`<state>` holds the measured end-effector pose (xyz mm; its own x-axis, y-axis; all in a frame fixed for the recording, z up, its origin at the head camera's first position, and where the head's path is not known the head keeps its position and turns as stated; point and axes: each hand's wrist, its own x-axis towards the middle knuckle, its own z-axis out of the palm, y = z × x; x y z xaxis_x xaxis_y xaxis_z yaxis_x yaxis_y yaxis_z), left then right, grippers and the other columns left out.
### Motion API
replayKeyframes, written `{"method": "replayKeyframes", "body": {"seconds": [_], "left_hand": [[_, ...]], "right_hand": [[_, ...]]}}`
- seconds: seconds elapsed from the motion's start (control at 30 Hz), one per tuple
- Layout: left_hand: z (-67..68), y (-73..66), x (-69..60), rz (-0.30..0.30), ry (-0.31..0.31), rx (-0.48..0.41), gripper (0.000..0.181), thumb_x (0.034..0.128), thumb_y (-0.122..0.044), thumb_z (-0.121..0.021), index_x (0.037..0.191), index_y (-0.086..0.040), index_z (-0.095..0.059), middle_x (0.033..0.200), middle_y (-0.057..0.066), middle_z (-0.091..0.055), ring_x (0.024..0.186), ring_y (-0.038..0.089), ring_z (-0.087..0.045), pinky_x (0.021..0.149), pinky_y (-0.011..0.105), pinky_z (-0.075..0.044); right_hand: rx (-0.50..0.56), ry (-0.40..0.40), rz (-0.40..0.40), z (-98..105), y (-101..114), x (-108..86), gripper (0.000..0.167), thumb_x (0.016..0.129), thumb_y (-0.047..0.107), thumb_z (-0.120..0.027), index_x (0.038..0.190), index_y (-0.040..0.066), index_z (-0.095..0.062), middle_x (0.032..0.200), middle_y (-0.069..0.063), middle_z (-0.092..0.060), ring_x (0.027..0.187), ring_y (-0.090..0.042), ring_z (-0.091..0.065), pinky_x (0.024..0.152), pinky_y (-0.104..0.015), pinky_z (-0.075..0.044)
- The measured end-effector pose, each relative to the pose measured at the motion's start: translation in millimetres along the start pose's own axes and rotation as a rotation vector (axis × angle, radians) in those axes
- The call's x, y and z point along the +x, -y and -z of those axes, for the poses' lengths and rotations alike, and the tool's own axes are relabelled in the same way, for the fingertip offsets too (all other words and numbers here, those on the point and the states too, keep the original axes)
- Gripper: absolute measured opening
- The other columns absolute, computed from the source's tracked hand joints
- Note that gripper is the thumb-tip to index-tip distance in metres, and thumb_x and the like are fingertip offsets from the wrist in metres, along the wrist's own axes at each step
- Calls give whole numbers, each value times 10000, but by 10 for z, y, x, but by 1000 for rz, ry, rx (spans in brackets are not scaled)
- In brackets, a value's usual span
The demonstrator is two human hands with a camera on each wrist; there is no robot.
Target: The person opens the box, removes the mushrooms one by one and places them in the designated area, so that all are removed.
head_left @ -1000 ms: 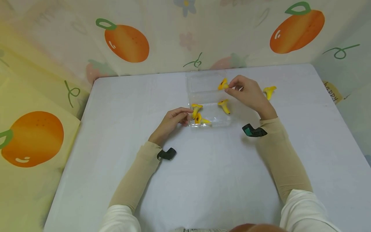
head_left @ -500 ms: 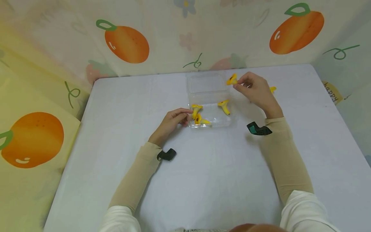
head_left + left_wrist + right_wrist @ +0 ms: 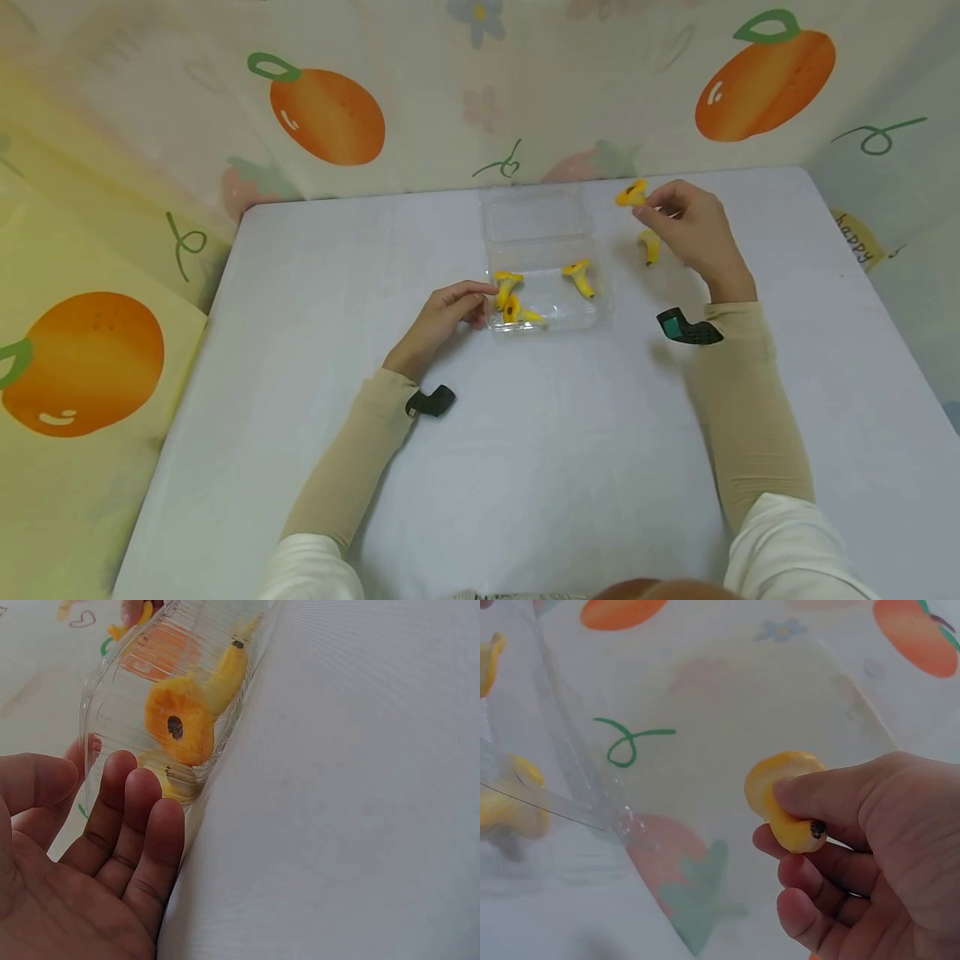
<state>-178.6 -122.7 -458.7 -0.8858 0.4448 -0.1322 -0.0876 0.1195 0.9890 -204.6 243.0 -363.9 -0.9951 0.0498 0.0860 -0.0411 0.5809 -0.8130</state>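
Note:
My right hand (image 3: 697, 225) pinches a yellow trumpet-shaped mushroom (image 3: 787, 799) between thumb and fingers, raised above the table to the right of a clear plastic clamshell box (image 3: 596, 321). The mushroom's dark-tipped stem end shows in the right wrist view. My left hand (image 3: 442, 321) touches the box's left wall with its fingers extended. Inside the box lie a mushroom (image 3: 506, 287) at the left, a second mushroom (image 3: 180, 720) in front of it, and a third mushroom (image 3: 579, 277) at the right. The box's lid (image 3: 536, 212) lies folded back.
Another yellow mushroom (image 3: 649, 247) lies on the table, just right of the box and below my right hand. A white cloth covers the table (image 3: 525, 467). A fruit-print curtain (image 3: 420, 108) hangs right behind its far edge.
My right hand has moved right and slightly up, carrying the mushroom away from over the lid. It uncovers one mushroom on the table and now hides another seen farther right. My left hand stays still.

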Motion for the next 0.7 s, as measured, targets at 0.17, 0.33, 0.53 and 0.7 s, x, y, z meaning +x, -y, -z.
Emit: {"method": "replayKeyframes", "body": {"seconds": [0.17, 0.33, 0.53, 0.7], "left_hand": [[5, 6, 4, -2, 0, -1, 296, 1060, -116, -475, 1266, -15, -661, 915, 24, -615, 790, 149, -588, 741, 219, -545], [5, 6, 12, 2, 5, 4, 297, 1062, -120, -480, 1271, -5, -656, 916, 21, -614, 799, 146, -588, 751, 221, -545], [4, 9, 15, 4, 2, 11, 293, 1062, -122, -483, 1267, -12, -662, 915, 26, -614, 799, 149, -589, 753, 221, -547], [7, 20, 14, 3, 3, 5, 295, 1064, -129, -479, 1267, -31, -668, 917, 33, -617, 795, 153, -591, 746, 222, -548]], "right_hand": [[51, -38, -37, 85, -40, 2, 116, 943, 302, -704, 918, 218, -628, 812, 232, -607, 781, -53, -540, 605, -183, -415], [101, -56, -63, 148, -93, 17, 117, 941, 270, -716, 934, 214, -613, 815, 219, -624, 758, -55, -542, 582, -154, -431], [131, -70, -97, 196, -135, 31, 112, 950, 243, -707, 959, 216, -599, 853, 216, -632, 776, -80, -552, 602, -137, -459], [159, -74, -126, 212, -141, 46, 142, 965, 221, -687, 1009, 228, -552, 911, 180, -615, 785, -84, -544, 638, -114, -481]]}}
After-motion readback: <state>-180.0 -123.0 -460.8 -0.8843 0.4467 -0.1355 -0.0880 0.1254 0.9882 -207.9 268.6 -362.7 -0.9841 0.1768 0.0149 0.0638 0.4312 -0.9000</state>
